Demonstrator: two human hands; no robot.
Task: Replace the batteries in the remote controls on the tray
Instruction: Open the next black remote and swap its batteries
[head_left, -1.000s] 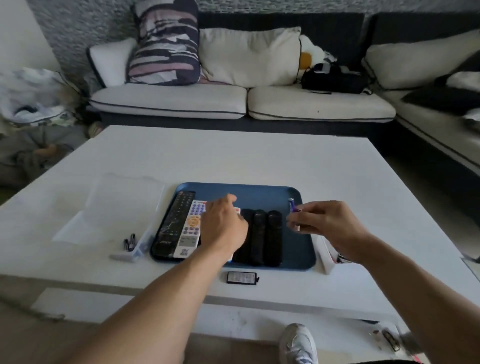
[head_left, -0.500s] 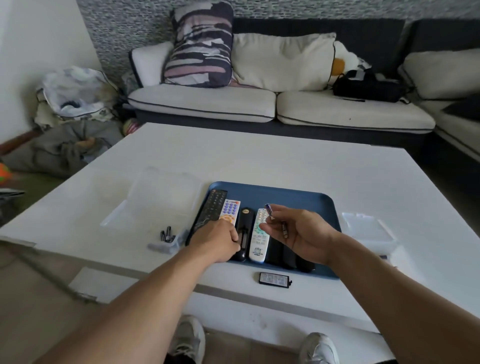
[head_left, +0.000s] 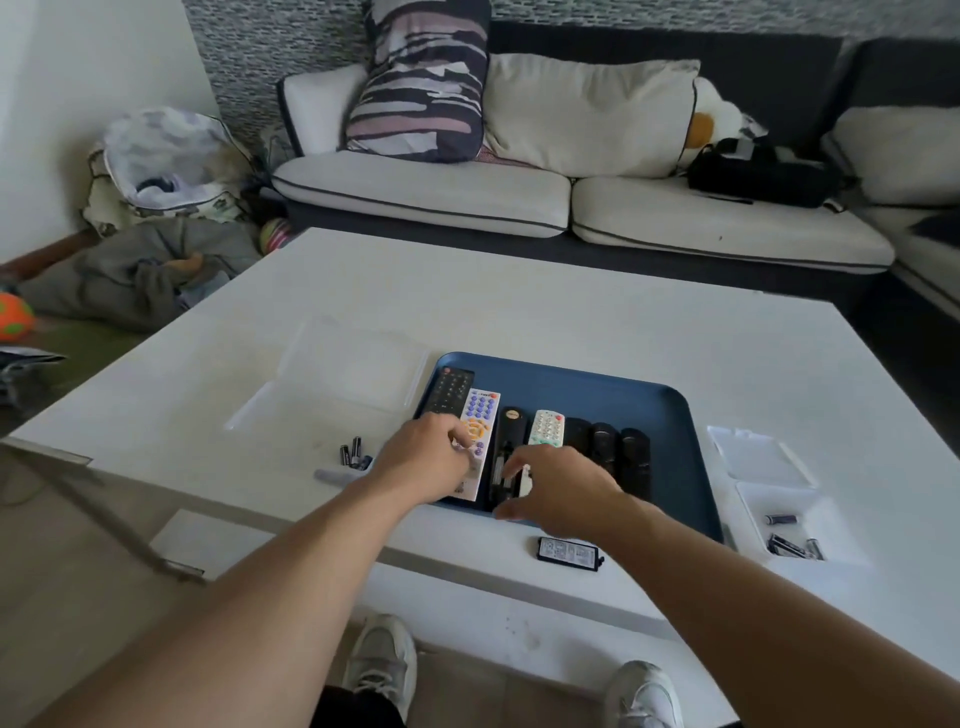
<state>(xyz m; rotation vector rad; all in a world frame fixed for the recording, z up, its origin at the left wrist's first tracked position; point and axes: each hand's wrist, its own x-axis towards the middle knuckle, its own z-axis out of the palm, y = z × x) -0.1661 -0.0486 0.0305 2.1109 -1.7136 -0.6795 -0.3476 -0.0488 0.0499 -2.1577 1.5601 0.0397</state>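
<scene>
Right hand (head_left: 558, 491) dropped from mid-air, where it pinched a purple battery half a second ago, down onto the black remote (head_left: 506, 457) lying third from left on the blue tray (head_left: 670, 415). Battery no longer visible; likely being pressed into the open compartment, hidden under the fingers. Right grip: fingers spread low over the remote's near end, contents cannot tell. Left hand (head_left: 431, 457) stayed put, resting on the white remote with purple buttons (head_left: 478, 441), fingers curled, steadying; not clearly holding anything. Reads as mid-insert for this remote, cover not yet back on.

Tray sits near the front edge of the white desk (head_left: 571, 312). On it, left to right: long black remote (head_left: 449, 389), white purple-button remote, black remote in work, small white-green remote (head_left: 545, 428), three more black ones (head_left: 608, 447). Detached battery cover (head_left: 569, 553) lies on the desk just in front of the tray. Loose batteries (head_left: 353, 452) left of tray; more in clear container (head_left: 789, 530) right of tray.
</scene>
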